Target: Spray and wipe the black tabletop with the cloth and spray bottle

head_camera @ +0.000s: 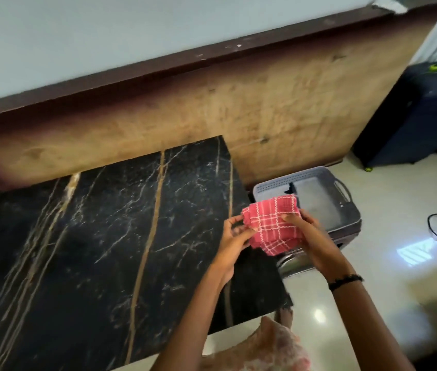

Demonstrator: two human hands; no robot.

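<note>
Right of centre in the frame, the left hand point(234, 235) and the right hand point(309, 236) are both pinching a folded red checked cloth point(272, 224), holding it over the right edge of the black tabletop point(99, 236). Just beyond the cloth a grey basket point(345, 202) is sitting on the floor, and a dark suitcase point(415, 116) is standing at the upper right.

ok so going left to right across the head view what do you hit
black tabletop → left hand → red cloth → right hand → grey basket → dark suitcase
</note>
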